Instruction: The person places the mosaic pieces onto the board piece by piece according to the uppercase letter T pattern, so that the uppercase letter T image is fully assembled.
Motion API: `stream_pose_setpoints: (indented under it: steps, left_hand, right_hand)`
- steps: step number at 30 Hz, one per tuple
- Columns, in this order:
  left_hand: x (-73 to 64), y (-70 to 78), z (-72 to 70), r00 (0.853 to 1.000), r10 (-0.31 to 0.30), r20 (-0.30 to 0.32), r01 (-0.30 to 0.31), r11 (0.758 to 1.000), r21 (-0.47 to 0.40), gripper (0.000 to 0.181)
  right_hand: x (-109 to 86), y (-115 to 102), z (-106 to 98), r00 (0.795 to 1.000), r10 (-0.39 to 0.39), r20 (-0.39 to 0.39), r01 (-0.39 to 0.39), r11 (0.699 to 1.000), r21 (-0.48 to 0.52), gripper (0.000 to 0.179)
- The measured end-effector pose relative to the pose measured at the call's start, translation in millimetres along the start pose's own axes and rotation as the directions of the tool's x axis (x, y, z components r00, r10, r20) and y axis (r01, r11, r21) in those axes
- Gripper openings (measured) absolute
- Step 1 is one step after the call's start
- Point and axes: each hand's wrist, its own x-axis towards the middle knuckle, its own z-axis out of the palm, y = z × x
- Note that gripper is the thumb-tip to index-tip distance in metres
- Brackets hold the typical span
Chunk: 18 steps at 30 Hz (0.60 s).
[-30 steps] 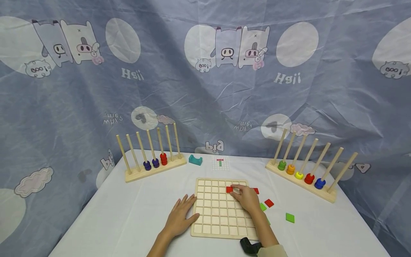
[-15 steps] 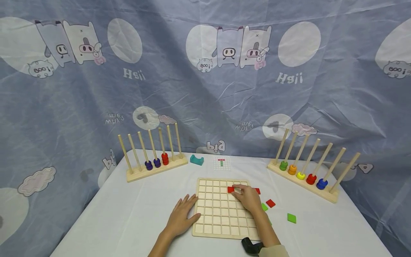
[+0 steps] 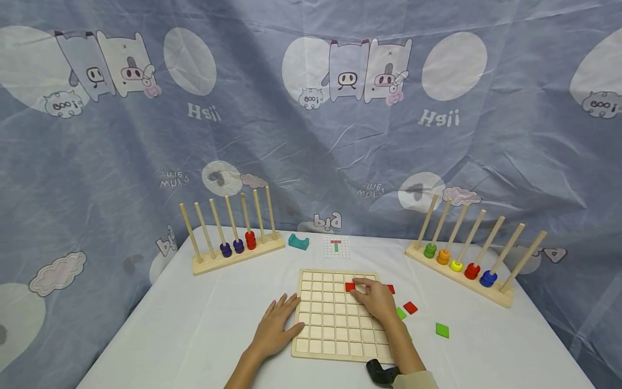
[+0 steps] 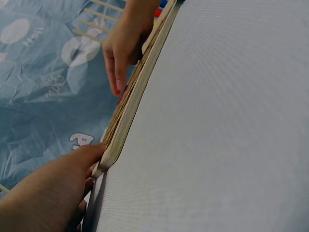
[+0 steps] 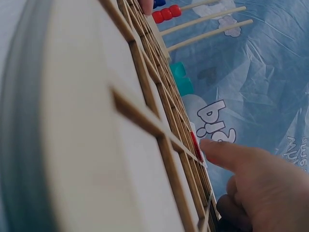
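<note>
A wooden grid board [image 3: 315, 320] lies flat on the white tabletop. My left hand [image 3: 272, 328] rests at its left edge, fingers spread, with the thumb [image 4: 89, 155] on the rim. Over the upper right cells, my right hand [image 3: 380, 300] pinches a red square tile [image 3: 350, 287] between thumb and index finger. In the right wrist view that red tile [image 5: 196, 146] sits low at the grid, under the fingertip. Another red tile [image 3: 391, 289] shows just right of my right hand. Farther right lie a red tile [image 3: 410, 307] and green tiles [image 3: 442, 330], one partly hidden by my forearm.
Behind the board are a small card with a coloured grid pattern [image 3: 336, 247] and a teal block [image 3: 298, 242]. Wooden peg racks with coloured beads stand back left [image 3: 238, 259] and back right [image 3: 459, 274]. A black curved object [image 3: 380, 373] lies by the right sleeve.
The view has shifted slightly, so everything sits a little farther right in it. Both hands and the red tile keep their places on the board.
</note>
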Motion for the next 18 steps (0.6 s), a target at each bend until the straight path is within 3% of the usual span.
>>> stream_pose_setpoints:
  steps: [9, 13, 18]
  left_hand:
    - [0.2, 0.8, -0.3, 1.000, 0.007, -0.005, -0.007, 1.000, -0.004, 0.061]
    - [-0.1, 0.5, -0.3, 1.000, 0.015, -0.013, -0.015, 1.000, -0.003, 0.060]
    - [-0.4, -0.6, 0.7, 1.000, 0.020, -0.022, -0.020, 1.000, -0.001, 0.061]
  right_hand:
    - [-3.2, 2, -7, 1.000, -0.026, -0.017, 0.027, 0.999, 0.037, 0.030]
    - [-4.7, 11, -16, 0.998, -0.052, -0.043, 0.053, 0.998, 0.041, 0.034]
    - [-4.7, 30, -32, 0.998, -0.025, -0.056, 0.025, 1.000, -0.005, 0.040]
